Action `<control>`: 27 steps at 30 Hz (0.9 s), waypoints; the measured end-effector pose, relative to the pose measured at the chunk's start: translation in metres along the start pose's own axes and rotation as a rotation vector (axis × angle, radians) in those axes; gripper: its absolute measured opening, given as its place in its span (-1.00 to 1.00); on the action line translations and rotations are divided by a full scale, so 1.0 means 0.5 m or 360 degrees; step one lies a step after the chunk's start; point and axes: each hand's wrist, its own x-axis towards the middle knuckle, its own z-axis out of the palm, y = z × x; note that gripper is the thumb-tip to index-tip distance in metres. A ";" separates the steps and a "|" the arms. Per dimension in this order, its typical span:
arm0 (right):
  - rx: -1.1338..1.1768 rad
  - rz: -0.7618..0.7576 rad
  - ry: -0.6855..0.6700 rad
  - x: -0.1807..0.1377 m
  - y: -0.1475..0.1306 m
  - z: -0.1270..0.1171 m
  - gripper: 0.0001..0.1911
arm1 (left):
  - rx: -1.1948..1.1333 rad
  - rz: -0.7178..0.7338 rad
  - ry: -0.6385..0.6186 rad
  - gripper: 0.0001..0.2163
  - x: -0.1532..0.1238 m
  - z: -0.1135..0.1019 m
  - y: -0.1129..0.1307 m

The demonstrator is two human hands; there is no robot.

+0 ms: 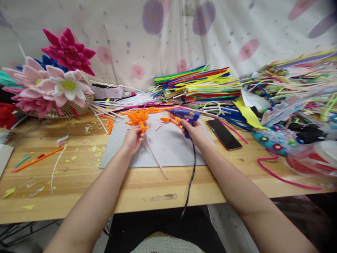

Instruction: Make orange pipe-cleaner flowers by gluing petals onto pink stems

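Note:
My left hand [133,140] is closed on an orange pipe-cleaner flower [137,118], pinching it near its base over the left part of a grey cutting mat [173,154]. A pale pink stem [156,156] slants from beside that hand across the mat's front edge. My right hand [193,130] is wrapped round the handle of a blue glue gun [185,114], its nozzle end towards the left and its black cord [193,175] hanging over the table edge. Orange petal pieces [171,121] lie beside the gun, between the two hands.
Bundles of coloured pipe cleaners [200,84] line the back. Near my right hand are a phone [223,134] and white-handled scissors [212,108]. Finished flowers [65,86] in a basket stand at left, with yellow scraps [97,149] scattered on the wooden table [79,189].

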 end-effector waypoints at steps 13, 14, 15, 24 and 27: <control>-0.0223 0.0004 -0.0539 -0.029 0.015 0.054 -0.62 | 0.0084 0.0197 0.0116 -0.89 0.012 -0.003 -0.023; -0.0226 -0.0005 -0.0542 -0.030 0.014 0.056 -0.63 | 0.0074 0.0204 0.0108 -0.89 0.011 -0.002 -0.025; -0.0222 -0.0016 -0.0537 -0.030 0.014 0.057 -0.63 | 0.0064 0.0204 0.0101 -0.89 0.010 -0.001 -0.026; -0.0200 -0.0057 -0.0532 -0.037 0.008 0.065 -0.65 | -0.0028 0.0121 0.0143 -0.89 0.005 0.004 -0.025; -0.0202 -0.0057 -0.0521 -0.039 0.005 0.067 -0.66 | -0.0057 0.0109 0.0117 -0.88 0.005 0.003 -0.026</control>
